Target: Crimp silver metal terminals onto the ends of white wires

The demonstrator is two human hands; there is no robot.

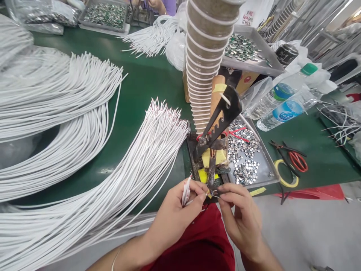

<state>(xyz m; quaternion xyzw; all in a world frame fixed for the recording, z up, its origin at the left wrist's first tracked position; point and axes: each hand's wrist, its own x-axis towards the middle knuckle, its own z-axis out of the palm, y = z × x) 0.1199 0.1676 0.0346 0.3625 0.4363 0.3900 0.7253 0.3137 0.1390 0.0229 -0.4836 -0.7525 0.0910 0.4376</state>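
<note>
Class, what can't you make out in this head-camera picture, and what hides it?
From the head view:
White wires inside the left hand: their course is hidden by the hand.
Small yellow piece near the right hand: too small for detail.
Wire bundle: far end cut off at the picture's lower left.
Ribbed hose: upper end cut off by the top edge.

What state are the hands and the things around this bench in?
Left hand: closed on white cables.
Wooden-handled tool: mounted tip down; hot or cold cannot be told.
Right hand: fingertips close to the tool's tip; grip unclear.
Large cable bundle: unheld, ends fanned out.
Near metal tray: holding many small metal parts.
Green-capped bottle: cap on.
Pliers: lying unheld.
</note>
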